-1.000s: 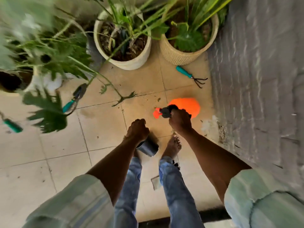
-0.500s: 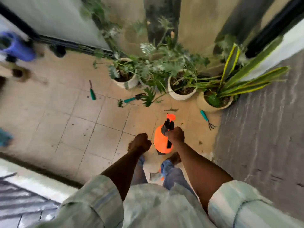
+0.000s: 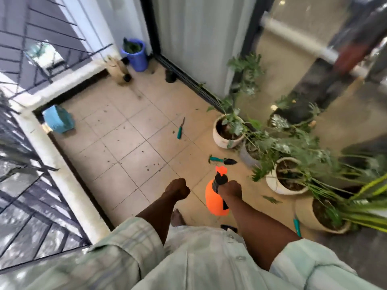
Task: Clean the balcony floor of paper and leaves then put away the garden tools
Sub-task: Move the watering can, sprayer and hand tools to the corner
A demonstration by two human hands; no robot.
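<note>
My right hand (image 3: 230, 188) grips the black handle of an orange spray bottle (image 3: 215, 200), which hangs above the tiled balcony floor (image 3: 125, 143). Level with it on the left, my left hand (image 3: 178, 188) is curled into a fist and nothing shows in it. On the tiles lie a teal-handled narrow tool (image 3: 180, 129), a teal-handled trowel (image 3: 223, 160) and another teal handle (image 3: 297, 225) by the nearest pot. A green leaf (image 3: 271, 199) lies right of the bottle. Small dark bits of debris (image 3: 152, 164) speckle the tiles.
Three potted plants (image 3: 227, 132) (image 3: 288, 178) (image 3: 326, 216) line the right side along the glass door. A blue bin (image 3: 135, 54) and a beige container (image 3: 118, 70) stand in the far corner. A light-blue basket (image 3: 58, 122) sits against the low railing wall (image 3: 62, 176) on the left.
I have risen from a crouch by the pots and the view has swung left across the balcony. The orange bottle came up off the floor in my right hand.
</note>
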